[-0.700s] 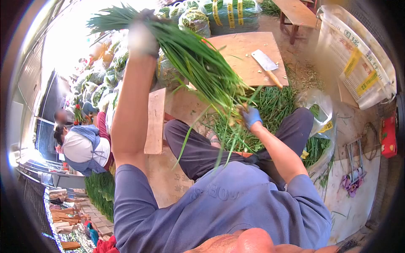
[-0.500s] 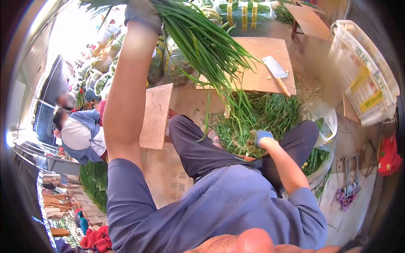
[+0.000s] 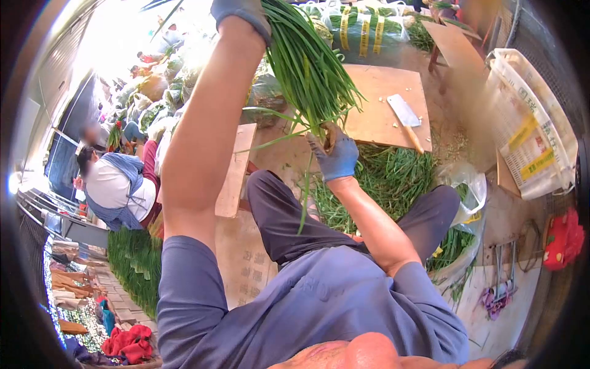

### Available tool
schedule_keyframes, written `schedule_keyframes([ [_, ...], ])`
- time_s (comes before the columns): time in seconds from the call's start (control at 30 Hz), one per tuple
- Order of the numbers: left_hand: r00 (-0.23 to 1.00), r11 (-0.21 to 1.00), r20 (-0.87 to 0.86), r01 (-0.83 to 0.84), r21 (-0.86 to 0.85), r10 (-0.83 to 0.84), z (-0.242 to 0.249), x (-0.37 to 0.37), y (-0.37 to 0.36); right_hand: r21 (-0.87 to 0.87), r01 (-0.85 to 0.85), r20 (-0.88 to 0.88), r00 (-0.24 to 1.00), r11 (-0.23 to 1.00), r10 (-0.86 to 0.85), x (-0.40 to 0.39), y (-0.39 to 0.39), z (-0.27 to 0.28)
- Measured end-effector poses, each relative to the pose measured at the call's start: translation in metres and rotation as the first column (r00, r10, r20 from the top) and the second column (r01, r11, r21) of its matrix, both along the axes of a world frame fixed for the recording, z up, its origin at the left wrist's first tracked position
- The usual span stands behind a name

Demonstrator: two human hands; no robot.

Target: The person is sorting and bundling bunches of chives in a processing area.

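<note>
My left hand (image 3: 241, 13), in a dark glove, is raised at the top of the head view and closed round a large bunch of long green leafy stalks (image 3: 307, 67). The bunch hangs down to the right of my left forearm. My right hand (image 3: 338, 154), in a blue glove, has its fingers curled at the lower end of the bunch, gripping the leaves there. A few loose leaves stick out to the left and downward. Below lies a heap of green leaves (image 3: 399, 175) between my knees.
Beyond the heap stands a wooden board (image 3: 369, 86) with a cleaver (image 3: 405, 120) on it. A white plastic crate (image 3: 531, 123) is at the right, near a clear plastic bag (image 3: 470, 184). Another person (image 3: 123, 184) sits at the left. Wrapped green bundles (image 3: 362, 31) lie at the back.
My right hand has risen from the heap to the lower end of the bunch and closed there. My left hand has moved rightward with the bunch.
</note>
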State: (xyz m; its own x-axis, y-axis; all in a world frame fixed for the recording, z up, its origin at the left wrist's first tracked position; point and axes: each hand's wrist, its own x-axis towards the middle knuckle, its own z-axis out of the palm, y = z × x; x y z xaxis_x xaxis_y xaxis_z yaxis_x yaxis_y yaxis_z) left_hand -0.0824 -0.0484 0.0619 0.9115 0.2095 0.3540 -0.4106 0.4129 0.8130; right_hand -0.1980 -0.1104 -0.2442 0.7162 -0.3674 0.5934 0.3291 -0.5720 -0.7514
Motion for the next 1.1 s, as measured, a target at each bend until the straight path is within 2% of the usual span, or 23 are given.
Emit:
schedule_keyframes([
  [0.03,0.999,0.999,0.012,-0.032,-0.008,0.032,-0.001,0.001,0.000,-0.043,-0.002,-0.035,0.999,0.999,0.000,0.000,-0.001,0.006],
  [0.17,0.995,0.995,0.014,-0.098,-0.027,0.099,-0.001,0.001,0.001,-0.109,0.065,0.177,0.983,0.992,-0.045,0.018,-0.006,0.014],
  [0.27,0.988,0.988,0.024,-0.155,0.005,0.155,-0.003,0.011,0.013,-0.170,0.068,0.220,0.975,0.983,-0.029,0.018,-0.016,0.018],
  [0.3,0.986,0.986,0.016,-0.164,0.019,0.163,-0.003,0.012,0.015,-0.210,0.077,0.209,0.977,0.975,-0.032,0.019,-0.020,0.018],
  [0.4,0.988,0.989,-0.019,-0.151,-0.010,0.150,-0.005,0.010,0.016,-0.403,-0.022,-0.093,0.996,0.915,-0.017,0.016,-0.032,0.017],
  [0.5,0.987,0.986,-0.014,-0.161,-0.032,0.161,-0.011,0.015,0.019,-0.400,-0.136,0.024,0.987,0.906,0.159,0.015,-0.043,0.001],
  [0.63,0.986,0.985,-0.047,-0.160,-0.058,0.158,-0.010,0.027,0.025,-0.355,-0.100,-0.035,0.995,0.930,0.093,0.000,-0.029,0.007],
  [0.73,0.985,0.983,0.001,-0.172,-0.060,0.172,-0.011,0.040,0.026,-0.300,-0.049,-0.004,0.999,0.953,0.050,0.014,-0.012,0.021],
  [0.77,0.987,0.986,-0.007,-0.161,-0.041,0.160,-0.013,0.042,0.027,-0.262,-0.017,0.056,0.998,0.965,0.033,0.020,-0.007,0.023],
  [0.87,0.989,0.989,-0.017,-0.145,-0.011,0.145,-0.017,0.047,0.033,-0.211,0.028,-0.010,0.999,0.977,-0.031,0.040,0.000,0.014],
  [1.03,0.990,0.988,-0.057,-0.133,-0.076,0.129,-0.012,0.044,0.036,-0.267,-0.016,0.065,0.997,0.964,0.035,0.038,-0.007,0.000],
  [1.1,0.993,0.990,-0.009,-0.121,-0.067,0.121,-0.013,0.043,0.038,-0.245,0.002,0.086,0.996,0.970,0.020,0.032,-0.007,-0.002],
])
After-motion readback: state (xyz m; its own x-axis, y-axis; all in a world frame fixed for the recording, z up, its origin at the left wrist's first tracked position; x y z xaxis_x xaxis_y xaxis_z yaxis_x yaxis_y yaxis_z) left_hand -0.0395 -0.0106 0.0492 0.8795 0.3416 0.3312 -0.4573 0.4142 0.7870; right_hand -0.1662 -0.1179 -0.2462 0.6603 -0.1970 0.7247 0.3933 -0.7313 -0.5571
